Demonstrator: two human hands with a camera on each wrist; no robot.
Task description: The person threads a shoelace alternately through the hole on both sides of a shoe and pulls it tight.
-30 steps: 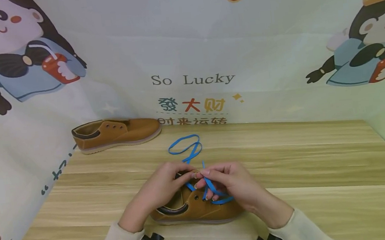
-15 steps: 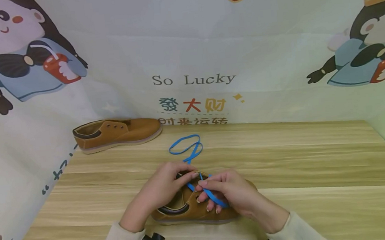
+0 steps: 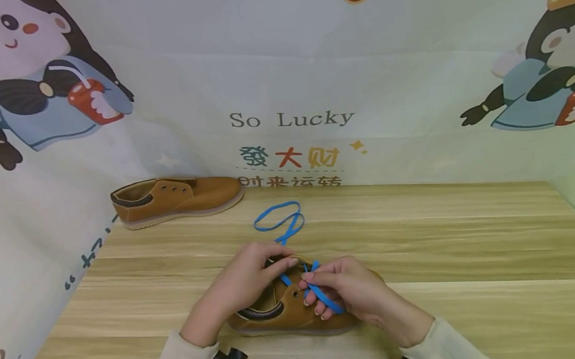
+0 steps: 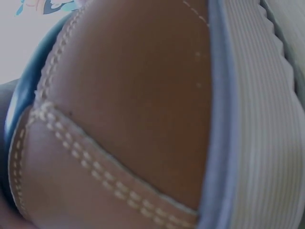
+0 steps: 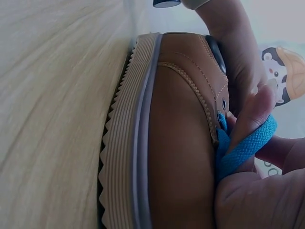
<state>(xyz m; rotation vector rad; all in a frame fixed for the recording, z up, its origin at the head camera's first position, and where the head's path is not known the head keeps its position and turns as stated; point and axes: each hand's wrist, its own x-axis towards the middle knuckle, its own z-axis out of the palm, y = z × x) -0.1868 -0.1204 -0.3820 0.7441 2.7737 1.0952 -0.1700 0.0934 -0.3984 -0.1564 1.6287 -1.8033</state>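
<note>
A brown leather shoe (image 3: 301, 317) lies toe to the right near the table's front, its heel side filling the left wrist view. Blue shoelace (image 3: 327, 301) runs through some of its eyelets, with a loose loop on the table beyond. My left hand (image 3: 242, 276) pinches the far eyelet flap between thumb and fingers. Over the laced opening, my right hand (image 3: 352, 283) pinches the lace near its end. In the right wrist view, the lace (image 5: 248, 148) crosses my fingers beside the eyelets. The fingers partly hide the far eyelets.
A second brown shoe (image 3: 180, 200), with no lace in its eyelets, stands at the back left against the printed backdrop (image 3: 395, 105). Wood-grain tabletop (image 3: 470, 237) extends to the right of my hands.
My right hand has drawn back from my left fingertips, toward the near side of the opening, with the lace in its fingers. My left hand stays on the flap.
</note>
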